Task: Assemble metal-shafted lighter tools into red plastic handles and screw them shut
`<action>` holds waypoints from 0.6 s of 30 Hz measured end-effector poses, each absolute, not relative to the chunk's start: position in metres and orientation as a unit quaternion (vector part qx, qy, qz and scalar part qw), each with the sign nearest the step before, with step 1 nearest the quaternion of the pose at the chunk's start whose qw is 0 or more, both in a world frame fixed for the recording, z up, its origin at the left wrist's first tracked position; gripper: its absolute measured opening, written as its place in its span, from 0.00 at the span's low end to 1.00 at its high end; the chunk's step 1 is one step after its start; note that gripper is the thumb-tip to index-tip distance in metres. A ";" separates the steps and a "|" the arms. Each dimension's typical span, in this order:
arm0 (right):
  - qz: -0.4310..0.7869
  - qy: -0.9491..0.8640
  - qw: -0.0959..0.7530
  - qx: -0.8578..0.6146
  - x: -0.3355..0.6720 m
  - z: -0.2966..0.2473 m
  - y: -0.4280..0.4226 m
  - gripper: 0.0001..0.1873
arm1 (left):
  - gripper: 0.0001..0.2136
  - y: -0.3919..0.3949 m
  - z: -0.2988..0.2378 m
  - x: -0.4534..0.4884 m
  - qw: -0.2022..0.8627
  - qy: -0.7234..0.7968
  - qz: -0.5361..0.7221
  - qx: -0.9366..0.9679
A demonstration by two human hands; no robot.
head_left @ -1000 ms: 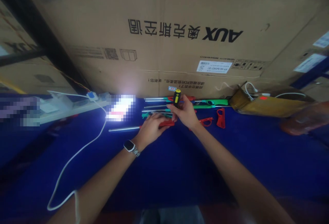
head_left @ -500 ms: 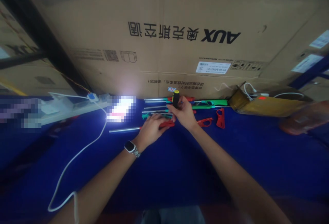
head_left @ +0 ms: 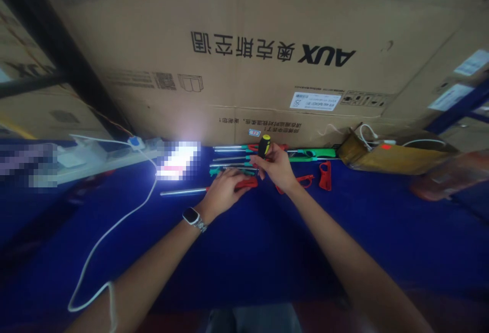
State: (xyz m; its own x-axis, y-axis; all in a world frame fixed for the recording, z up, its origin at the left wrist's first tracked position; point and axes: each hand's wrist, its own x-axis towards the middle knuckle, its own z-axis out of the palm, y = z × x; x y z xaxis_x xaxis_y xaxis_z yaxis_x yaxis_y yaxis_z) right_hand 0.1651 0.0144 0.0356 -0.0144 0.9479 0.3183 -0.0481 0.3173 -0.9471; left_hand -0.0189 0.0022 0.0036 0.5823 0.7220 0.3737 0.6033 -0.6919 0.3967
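My right hand is closed round a screwdriver with a black and yellow handle, held upright over a long lighter. My left hand presses down on that red-handled lighter, whose metal tube sticks out to the left on the blue cloth. Several more long lighters with green and red handles lie in a row just behind both hands. A watch sits on my left wrist.
Loose red plastic parts lie right of my hands. A big cardboard box stands as a wall behind. A white cable runs from a power strip at left. A brown open box with cables is at right.
The screwdriver handle has tilted slightly to the right in my right hand. Both hands stay in the same place on the red lighter.
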 end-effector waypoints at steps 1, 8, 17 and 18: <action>0.424 -0.567 0.579 -0.406 0.163 0.035 0.015 0.28 | 0.10 0.002 0.004 -0.019 0.115 0.376 0.260 0.882; 0.478 -0.614 0.490 -0.393 0.179 0.044 0.004 0.22 | 0.10 0.002 0.004 -0.018 0.122 0.373 0.265 0.881; 0.391 -0.592 0.539 -0.454 0.174 0.037 0.012 0.24 | 0.10 0.008 -0.006 -0.021 0.122 0.330 0.268 0.897; 0.394 -0.576 0.552 -0.457 0.169 0.035 0.013 0.25 | 0.09 0.008 -0.007 -0.022 0.120 0.329 0.264 0.899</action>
